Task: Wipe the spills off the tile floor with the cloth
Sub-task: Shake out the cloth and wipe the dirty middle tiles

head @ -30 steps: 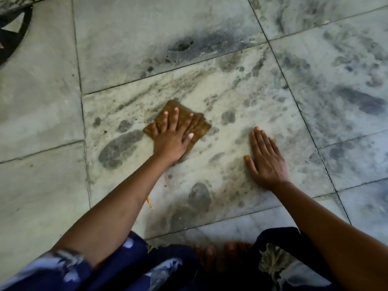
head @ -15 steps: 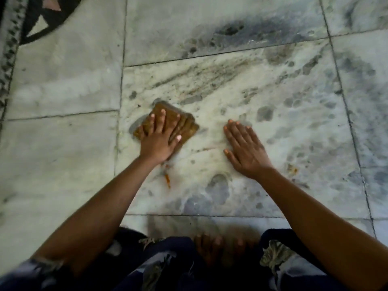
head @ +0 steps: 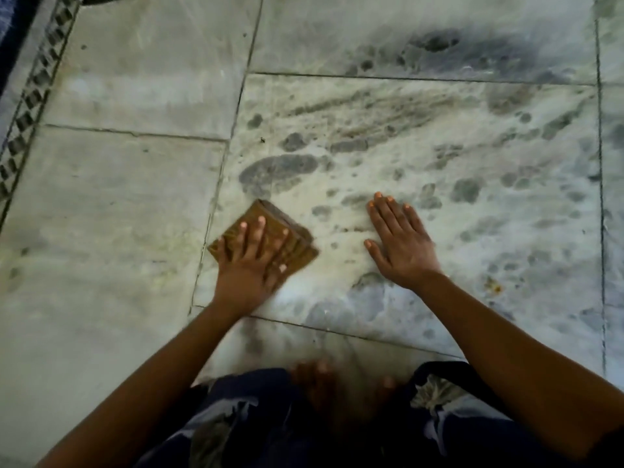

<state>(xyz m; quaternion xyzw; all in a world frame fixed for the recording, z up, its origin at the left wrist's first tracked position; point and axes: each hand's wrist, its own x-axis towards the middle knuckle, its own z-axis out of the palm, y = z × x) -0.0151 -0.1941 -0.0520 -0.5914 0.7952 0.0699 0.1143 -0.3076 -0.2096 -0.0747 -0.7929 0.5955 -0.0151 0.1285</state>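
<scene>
I observe a pale marble tile floor [head: 111,204] with dark grout lines; the central tile carries grey blotches and streaked spills [head: 280,168], and a small orange-brown speck [head: 493,284] lies near its right edge. A patterned border strip [head: 32,96] runs along the upper left. Compared with half a second ago, the cloth [head: 287,238] sits lower and closer to the tile's left grout line, the large oval blotch it covered now lies exposed above it, and the small orange streak below the wrist is gone. My left hand [head: 251,261] presses flat on the folded brown cloth, fingers straight and spread, slightly blurred. My right hand [head: 400,244] rests palm-down on the bare tile just right of the cloth, fingers extended and together, grasping nothing. Bare toes [head: 319,373] and dark patterned clothing [head: 256,417] show at the bottom edge
</scene>
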